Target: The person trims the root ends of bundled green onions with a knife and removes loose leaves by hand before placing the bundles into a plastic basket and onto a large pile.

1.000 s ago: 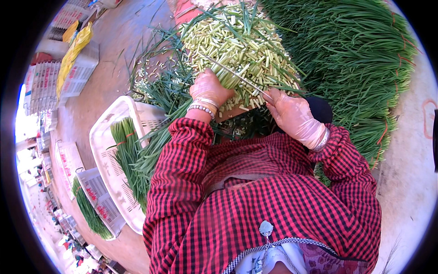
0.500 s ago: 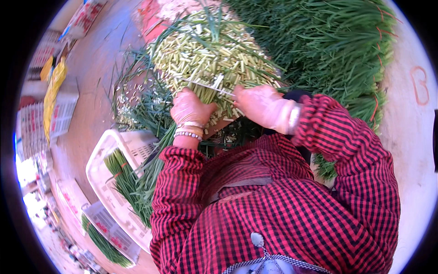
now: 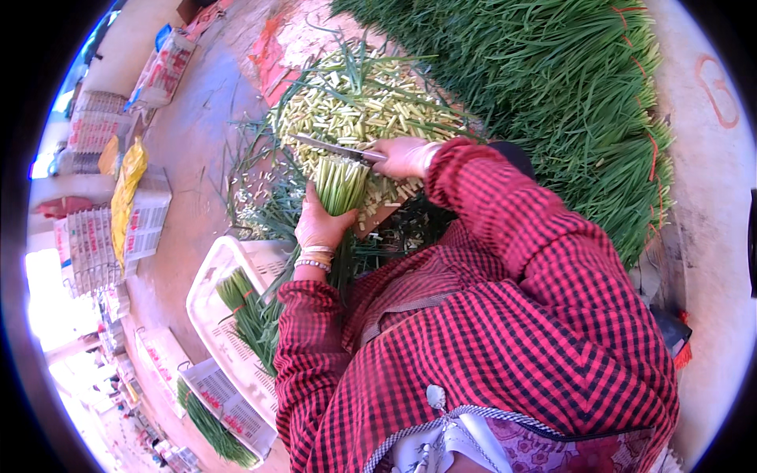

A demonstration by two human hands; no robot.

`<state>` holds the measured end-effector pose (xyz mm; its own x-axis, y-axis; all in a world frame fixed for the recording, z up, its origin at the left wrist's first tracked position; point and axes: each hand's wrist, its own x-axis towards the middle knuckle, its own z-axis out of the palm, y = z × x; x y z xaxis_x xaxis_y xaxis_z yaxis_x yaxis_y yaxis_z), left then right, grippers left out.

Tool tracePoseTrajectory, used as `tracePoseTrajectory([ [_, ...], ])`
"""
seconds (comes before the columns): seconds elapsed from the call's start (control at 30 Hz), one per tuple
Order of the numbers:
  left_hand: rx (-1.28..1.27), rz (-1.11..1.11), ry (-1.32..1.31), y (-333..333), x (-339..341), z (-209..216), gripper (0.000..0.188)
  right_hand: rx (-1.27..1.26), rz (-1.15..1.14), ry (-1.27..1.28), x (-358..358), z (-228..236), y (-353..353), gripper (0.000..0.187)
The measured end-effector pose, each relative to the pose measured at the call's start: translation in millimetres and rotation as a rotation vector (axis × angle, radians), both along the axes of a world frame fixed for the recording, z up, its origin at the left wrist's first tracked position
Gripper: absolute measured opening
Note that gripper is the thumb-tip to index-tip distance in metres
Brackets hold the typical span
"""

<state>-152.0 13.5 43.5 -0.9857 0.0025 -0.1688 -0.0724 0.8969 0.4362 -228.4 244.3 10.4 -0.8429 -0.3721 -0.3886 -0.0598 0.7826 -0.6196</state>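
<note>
My left hand (image 3: 322,225) is closed round a bunch of green stalks (image 3: 341,185), which look like garlic chives. Their pale cut ends point up and away from me, while the long leaves hang down past my wrist. In my right hand (image 3: 404,158) is a knife (image 3: 337,148), its blade lying just beyond the cut ends and pointing left. Whether the blade touches the stalks I cannot tell. Behind both hands spreads a heap of short pale stalk pieces (image 3: 378,98), with some loose green leaves over it.
Tied chive bunches are stacked in a large pile (image 3: 536,94) at the far right, against a pale wall (image 3: 694,150). To my left stands a white plastic crate (image 3: 206,303) holding a bound bunch (image 3: 246,303). More crates (image 3: 95,244) and a yellow bag (image 3: 128,201) lie farther left.
My left hand has tilted the bunch upright, so its cut ends now show. My right hand has moved left with the knife, and the whole view has shifted.
</note>
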Motion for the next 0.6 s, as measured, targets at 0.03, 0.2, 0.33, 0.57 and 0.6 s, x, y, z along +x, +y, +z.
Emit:
tracePoseTrajectory([
  [0.03, 0.03, 0.049, -0.077, -16.9, 8.3, 6.7, 0.104, -0.038, 0.023, -0.023, 8.6, 22.5, 3.5, 0.057],
  [0.2, 0.286, -0.156, 0.481, -6.3, 39.4, 81.4, 0.092, -0.666, -0.283, -0.311, 23.2, 43.7, 49.1, 0.064],
  [0.33, 0.019, -0.437, 0.837, 19.3, 74.4, 158.4, 0.085, -1.102, 0.071, -0.922, 61.7, 96.6, 10.0, 0.072],
  [0.57, -0.005, -0.352, 0.702, 36.7, 95.5, 111.0, 0.068, -1.407, -0.081, -0.696, 85.9, 93.0, -5.6, 0.039],
  [0.6, 0.133, -0.273, 0.683, 33.0, 94.9, 88.3, 0.068, -1.385, -0.068, -0.621, 75.8, 65.3, 1.0, 0.038],
])
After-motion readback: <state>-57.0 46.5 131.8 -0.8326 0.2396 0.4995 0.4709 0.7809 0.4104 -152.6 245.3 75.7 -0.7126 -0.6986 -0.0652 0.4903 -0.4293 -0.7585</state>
